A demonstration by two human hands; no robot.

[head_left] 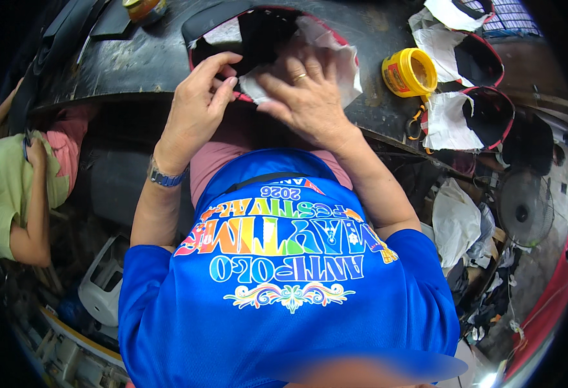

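Observation:
A black piece with red edging (264, 29) lies at the table's front edge, curved round like an open bag or shoe part; its exact kind I cannot tell. A white, thin sheet (342, 68) covers its right side. My right hand (310, 97) rests flat on that sheet with fingers spread, a ring on one finger. Just left of the piece, my left hand (200, 97) is raised at its near left rim, fingers loosely bent and thumb apart from the forefinger. Nothing shows in its grasp. A blue watch is on my left wrist.
An open yellow jar (410, 72) stands to the right, beside orange-handled scissors (415, 123). Several similar black pieces with white sheets (450, 121) line the table's right end. Another jar (145, 10) is at the far left. A person (32, 187) sits at left; a fan (523, 210) stands right.

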